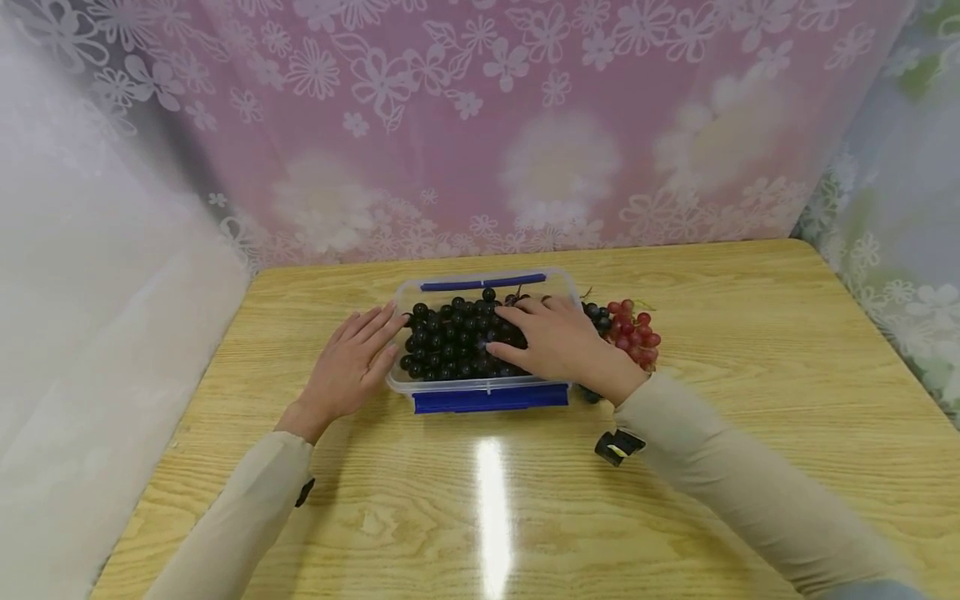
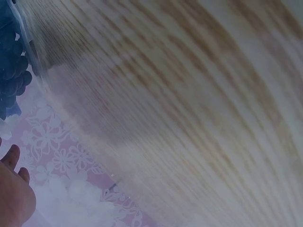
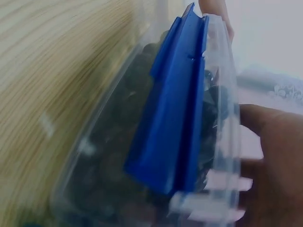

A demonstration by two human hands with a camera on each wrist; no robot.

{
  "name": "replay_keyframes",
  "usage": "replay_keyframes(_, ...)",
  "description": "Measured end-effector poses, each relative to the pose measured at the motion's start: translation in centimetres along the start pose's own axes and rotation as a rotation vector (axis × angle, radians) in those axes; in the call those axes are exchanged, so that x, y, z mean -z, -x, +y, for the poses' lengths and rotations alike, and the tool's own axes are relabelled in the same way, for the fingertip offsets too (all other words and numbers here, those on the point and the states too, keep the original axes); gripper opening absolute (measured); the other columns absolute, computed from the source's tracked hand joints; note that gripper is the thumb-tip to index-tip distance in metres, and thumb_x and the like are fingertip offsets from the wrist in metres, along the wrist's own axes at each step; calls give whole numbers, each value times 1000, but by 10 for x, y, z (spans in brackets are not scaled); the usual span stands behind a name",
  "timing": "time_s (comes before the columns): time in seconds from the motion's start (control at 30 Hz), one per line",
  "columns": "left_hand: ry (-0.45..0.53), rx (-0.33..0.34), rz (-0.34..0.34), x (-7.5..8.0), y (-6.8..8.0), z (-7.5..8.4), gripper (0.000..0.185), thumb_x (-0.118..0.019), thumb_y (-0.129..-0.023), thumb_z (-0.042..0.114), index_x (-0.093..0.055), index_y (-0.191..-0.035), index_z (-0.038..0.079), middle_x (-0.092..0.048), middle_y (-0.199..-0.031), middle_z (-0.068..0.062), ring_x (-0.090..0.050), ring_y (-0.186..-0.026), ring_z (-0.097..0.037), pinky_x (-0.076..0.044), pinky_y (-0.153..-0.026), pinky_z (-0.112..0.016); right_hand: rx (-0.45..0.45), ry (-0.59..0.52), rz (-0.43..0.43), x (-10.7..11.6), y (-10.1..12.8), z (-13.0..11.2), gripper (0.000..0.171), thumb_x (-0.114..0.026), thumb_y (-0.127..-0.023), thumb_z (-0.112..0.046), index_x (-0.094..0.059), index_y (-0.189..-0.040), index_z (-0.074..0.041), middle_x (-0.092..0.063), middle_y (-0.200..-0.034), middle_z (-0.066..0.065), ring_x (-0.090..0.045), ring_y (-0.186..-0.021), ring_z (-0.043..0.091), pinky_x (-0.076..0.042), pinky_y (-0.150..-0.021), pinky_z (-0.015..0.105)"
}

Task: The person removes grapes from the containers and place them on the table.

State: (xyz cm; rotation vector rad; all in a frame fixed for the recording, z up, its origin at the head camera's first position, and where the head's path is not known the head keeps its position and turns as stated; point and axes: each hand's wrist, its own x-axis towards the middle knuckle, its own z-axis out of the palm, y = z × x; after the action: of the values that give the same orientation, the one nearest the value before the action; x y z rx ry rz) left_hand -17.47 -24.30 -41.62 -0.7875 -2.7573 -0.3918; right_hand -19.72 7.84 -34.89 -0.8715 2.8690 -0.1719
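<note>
From the head view, the clear lidded container (image 1: 483, 342) of dark grapes (image 1: 450, 342) is seen near the table's (image 1: 750, 417) far edge, the left hand (image 1: 352, 362) flat against its left side, the right hand (image 1: 551, 337) spread on the lid. Even pressure is best applied before the blue clasp (image 1: 491, 398) is snapped. In the left wrist view, little besides wood grain is shown. In the right wrist view, the clasp is seen raised; no writing is legible.

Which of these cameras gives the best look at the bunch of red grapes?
The head view. It shows the red grapes whole, lying on the table just right of the clear box, behind the right hand. The left wrist and right wrist views show none of them, only dark grapes, box and wood.
</note>
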Motion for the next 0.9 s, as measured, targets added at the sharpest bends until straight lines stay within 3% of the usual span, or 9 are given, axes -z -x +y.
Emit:
replay_keyframes(0.17,2,-4,5,0,-1,0,49,-38,-104,33,-34,-150,17,-25,-155,-4,-23,-141,-25,-10,-115,-45,-113,13,-82,4,-5,-12,71,-38,-94,-64,-33,-151,-21,-37,-147,15,-38,-126,42,-26,-103,56)
replay_keyframes(0.33,-2,0,-4,0,-1,1,49,-40,-103,31,-34,-150,17,-24,-156,-3,-23,-141,-25,-9,-115,-44,-163,113,-81,7,-9,-16,58,-37,-98,-56,-40,-147,-25,-48,-136,20,-46,-118,40,-29,-99,56)
replay_keyframes(0.57,7,-4,12,-2,-3,1,48,-38,-104,33,-37,-149,17,-27,-155,-4,-26,-140,-28,-11,-115,-46,-131,118,-107,2,-13,-8,51,-34,-102,-48,-36,-148,-25,-48,-134,21,-41,-124,41,-9,-109,62)
replay_keyframes(0.9,7,0,2,-1,-2,-1,49,-40,-103,32,-36,-150,17,-25,-155,-3,-25,-140,-28,-9,-115,-46,-77,63,-176,5,-14,-3,54,-46,-97,-51,-39,-146,-30,-48,-137,18,-37,-128,38,8,-108,62)
